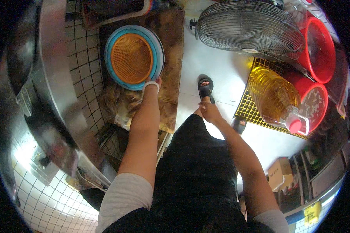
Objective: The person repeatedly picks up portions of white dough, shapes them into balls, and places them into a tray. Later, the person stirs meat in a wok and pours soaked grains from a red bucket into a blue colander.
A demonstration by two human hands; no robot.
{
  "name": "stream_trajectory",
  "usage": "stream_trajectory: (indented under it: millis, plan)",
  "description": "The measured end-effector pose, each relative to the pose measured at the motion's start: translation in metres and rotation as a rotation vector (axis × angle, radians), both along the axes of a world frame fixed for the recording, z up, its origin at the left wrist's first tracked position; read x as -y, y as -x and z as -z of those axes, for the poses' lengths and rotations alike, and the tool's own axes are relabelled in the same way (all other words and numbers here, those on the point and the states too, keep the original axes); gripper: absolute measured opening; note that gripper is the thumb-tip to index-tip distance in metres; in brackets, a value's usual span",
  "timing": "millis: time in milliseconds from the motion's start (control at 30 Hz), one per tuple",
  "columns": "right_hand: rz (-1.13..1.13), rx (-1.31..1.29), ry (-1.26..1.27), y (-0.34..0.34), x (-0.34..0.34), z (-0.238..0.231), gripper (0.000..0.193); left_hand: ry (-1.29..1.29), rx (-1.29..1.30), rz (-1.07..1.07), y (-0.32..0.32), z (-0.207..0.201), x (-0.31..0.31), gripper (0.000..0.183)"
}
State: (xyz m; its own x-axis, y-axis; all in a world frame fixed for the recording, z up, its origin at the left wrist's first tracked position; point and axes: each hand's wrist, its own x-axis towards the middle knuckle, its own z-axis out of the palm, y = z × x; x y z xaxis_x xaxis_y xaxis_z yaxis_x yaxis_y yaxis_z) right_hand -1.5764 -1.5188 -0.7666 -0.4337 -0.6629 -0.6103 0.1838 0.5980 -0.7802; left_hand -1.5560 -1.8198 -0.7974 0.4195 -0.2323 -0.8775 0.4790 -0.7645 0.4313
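Observation:
On a worn brown board (169,62) at the left stands a stack of round basins, with a blue basin (123,80) inside a paler one. An orange mesh basket (132,58) sits in the blue basin. My left hand (156,82), below a white wristband, grips the near rim of the stack; its fingers are partly hidden. My right hand (210,112) is closed at the knee of my black trousers (194,155), its curled fingers against the cloth.
A large wire-caged fan (249,29) lies at the far side. To the right are a big bottle of yellow oil (274,91), a yellow grate (247,106), a red basin (321,50) and a red bucket (315,103). A cardboard box (280,174) is near the right shelves; a metal counter (60,77) runs along the left.

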Motion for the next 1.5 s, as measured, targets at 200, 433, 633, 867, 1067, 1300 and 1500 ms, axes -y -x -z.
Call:
stream_trajectory:
  millis: [200,433,633,867,1067,1300,1500]
  plan:
    - [-0.097,-0.106,0.076,-0.019,0.049,0.014,0.020,-0.034,0.041,-0.015,-0.002,0.010,0.003,0.023]
    - [-0.172,-0.122,0.099,-0.025,0.046,0.013,0.020,-0.004,0.291,0.161,0.004,0.004,0.011,0.034]
    - [-0.009,-0.171,0.128,-0.006,0.043,-0.022,0.019,0.281,-0.064,0.033,-0.034,-0.035,0.001,0.041]
    - [0.655,0.026,0.139,0.100,0.067,-0.079,0.076,0.139,0.302,0.438,-0.134,-0.140,-0.112,0.038]
    - [0.177,-0.372,-0.230,0.110,0.029,-0.097,0.068,0.293,0.681,1.069,-0.166,-0.190,-0.162,0.030]
    - [-0.092,-0.316,-0.479,0.102,0.013,-0.102,0.044,0.194,0.818,1.166,-0.189,-0.181,-0.165,0.040]
    - [0.125,-0.429,-0.025,0.118,0.121,-0.137,0.040,-0.305,0.349,0.780,-0.193,-0.184,-0.162,0.031]
